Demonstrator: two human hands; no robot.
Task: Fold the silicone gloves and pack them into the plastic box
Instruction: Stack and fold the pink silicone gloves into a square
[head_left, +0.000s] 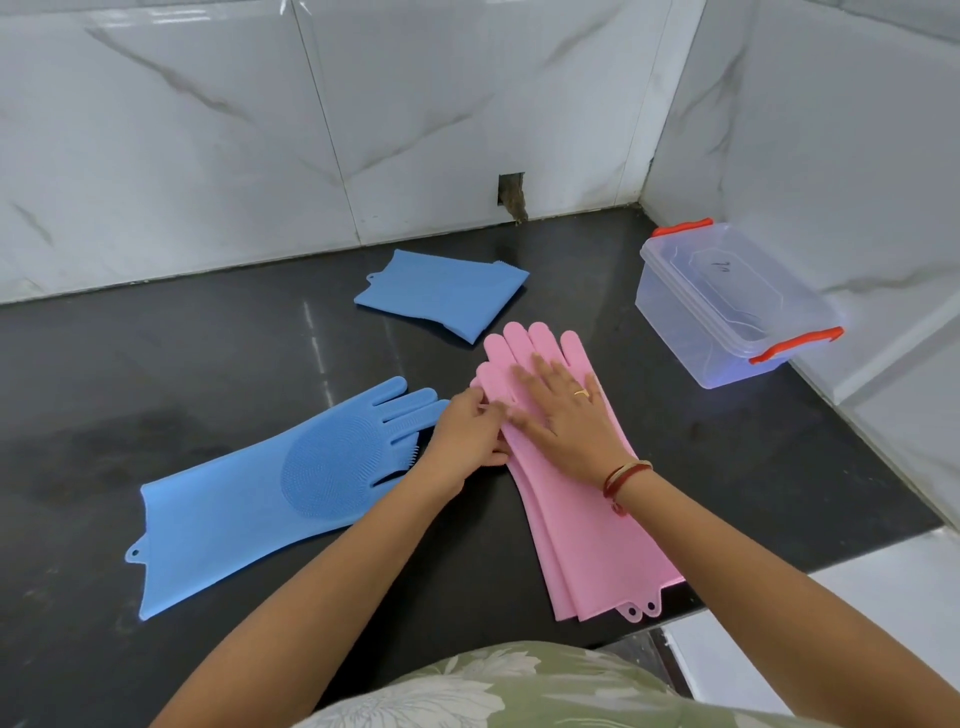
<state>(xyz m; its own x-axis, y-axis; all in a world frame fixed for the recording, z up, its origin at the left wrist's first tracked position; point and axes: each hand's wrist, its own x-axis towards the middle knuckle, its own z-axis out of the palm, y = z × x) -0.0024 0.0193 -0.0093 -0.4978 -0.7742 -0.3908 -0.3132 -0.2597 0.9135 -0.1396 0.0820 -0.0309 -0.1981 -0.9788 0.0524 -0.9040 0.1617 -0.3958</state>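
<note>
**Pink gloves being squared for folding**

The stacked pink gloves (571, 499) are being pressed onto the desk (234, 364) by the right hand (563, 415), fingers spread flat. Their thumb edge is being pinched by the left hand (467, 436). Their long axis is running away toward the plastic box (727, 306), far right.

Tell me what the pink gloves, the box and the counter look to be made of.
Pink gloves: soft matte rubbery sheet, likely silicone; they lie limp and flat, stacked under the right hand. Box: clear rigid plastic, see-through walls, with orange-red clip handles. Counter: dark polished stone, perhaps granite; it shows glossy streaked reflections.
</note>
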